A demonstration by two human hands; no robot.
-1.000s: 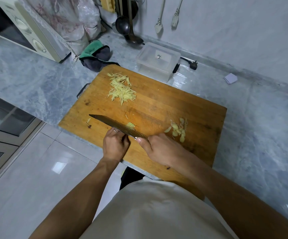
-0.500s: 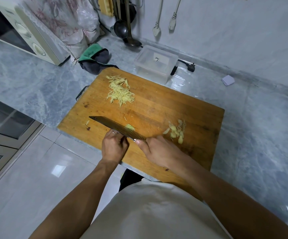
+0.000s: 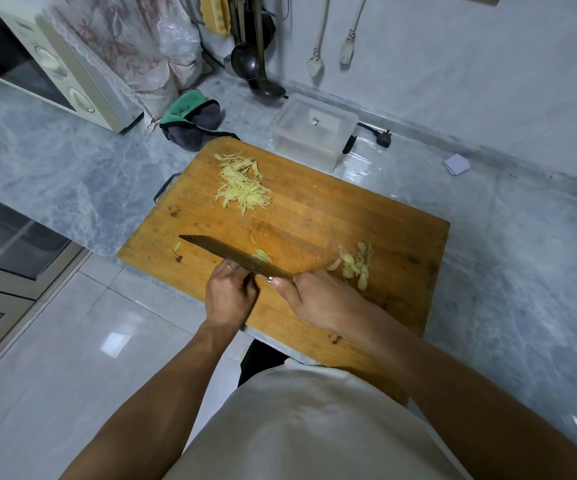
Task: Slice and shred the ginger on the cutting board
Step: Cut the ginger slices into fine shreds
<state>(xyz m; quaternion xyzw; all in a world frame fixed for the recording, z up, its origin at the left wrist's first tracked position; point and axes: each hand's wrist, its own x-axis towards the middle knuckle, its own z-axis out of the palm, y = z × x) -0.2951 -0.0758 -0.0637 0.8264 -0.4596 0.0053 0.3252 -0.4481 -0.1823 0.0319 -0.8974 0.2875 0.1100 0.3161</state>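
Over the last second almost nothing has shifted on my feed: the knife (image 3: pixel 235 259) sits at the same slant across the near-left part of the cutting board (image 3: pixel 332 216), and both hands have stayed put, so I judge I am mid-way through shredding one small stack, not moving to a new one. My left hand (image 3: pixel 230 292) is curled just this side of the blade with its fingers tucked against it, apparently steadying the ginger, though the blade hides what the fingertips pinch. My right hand (image 3: pixel 318 299) is wrapped round the knife's handle, thumb lying along it. A small tuft of pale yellow ginger (image 3: pixel 262 254) shows on the far side of the blade, already in thin strips. Further up the board lies the finished pile of shreds (image 3: pixel 242 185), fine, straw-like and loosely fanned. To the right, just beyond my right hand, a cluster of flat slices (image 3: pixel 354 263) waits uncut. The board rests on the grey marble desk (image 3: pixel 72 168). I reckon the job is perhaps half done.
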